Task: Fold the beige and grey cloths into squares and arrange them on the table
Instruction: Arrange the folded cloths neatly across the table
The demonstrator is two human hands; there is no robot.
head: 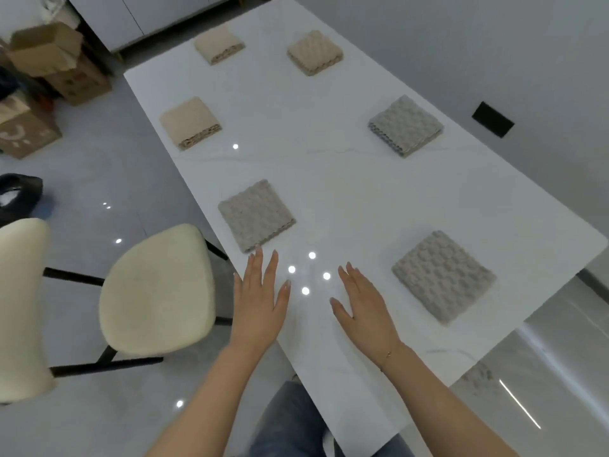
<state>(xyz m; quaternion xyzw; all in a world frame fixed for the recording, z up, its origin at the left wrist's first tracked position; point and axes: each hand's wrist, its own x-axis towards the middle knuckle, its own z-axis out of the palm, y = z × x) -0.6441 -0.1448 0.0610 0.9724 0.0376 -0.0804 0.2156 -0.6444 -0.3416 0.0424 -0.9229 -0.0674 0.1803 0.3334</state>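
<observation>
Six folded squares in two rows on the white table point(329, 179): grey cloths point(256, 215) point(443, 276) point(406, 125) nearer, well apart; beige cloths point(190, 123) point(314, 52) point(218, 44) farther back. Left hand point(258, 303) flat, palm down, fingers spread, tips just short of the nearest grey square. Right hand point(364, 306) likewise flat and spread, empty, beside the right grey square. Cream chairs point(158, 288) left of the table; cardboard boxes point(49, 61) on the floor beyond.

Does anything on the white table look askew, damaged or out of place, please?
Nothing stands out. Six folded textured cloths, three beige and three grey, lie apart in two rows on the white marble table. The left hand and right hand are open and empty.
</observation>
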